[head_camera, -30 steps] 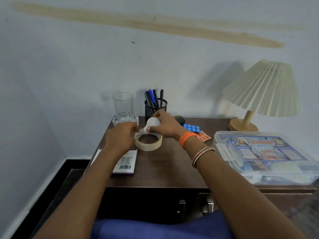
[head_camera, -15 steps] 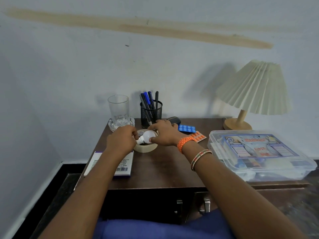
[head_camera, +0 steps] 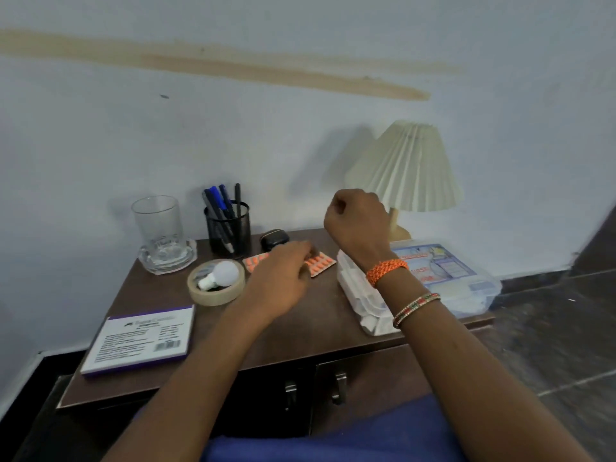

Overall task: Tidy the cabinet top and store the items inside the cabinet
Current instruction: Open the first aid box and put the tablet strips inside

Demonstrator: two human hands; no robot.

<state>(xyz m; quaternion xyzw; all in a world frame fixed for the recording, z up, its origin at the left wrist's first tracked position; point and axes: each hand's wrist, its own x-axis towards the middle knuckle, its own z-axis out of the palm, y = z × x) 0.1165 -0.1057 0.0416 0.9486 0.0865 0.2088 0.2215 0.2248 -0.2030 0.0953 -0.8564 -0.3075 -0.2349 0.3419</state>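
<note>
Fingers of the left hand [head_camera: 283, 271] reach over the orange blister strip of pills [head_camera: 318, 263] at frame centre, its grip relaxed. Right hand [head_camera: 358, 221] hangs raised as a curled fist holding nothing, above the clear plastic first-aid box [head_camera: 466, 281]. White bulb [head_camera: 221, 274] lies inside the beige tape roll [head_camera: 215, 291] on the dark wooden cabinet top [head_camera: 300, 331], left of centre.

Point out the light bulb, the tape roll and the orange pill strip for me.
light bulb [head_camera: 226, 272], head view, on its white globe.
tape roll [head_camera: 213, 297], head view, on the near outer wall of the ring.
orange pill strip [head_camera: 320, 262], head view, on the pills right of the left hand.
</note>
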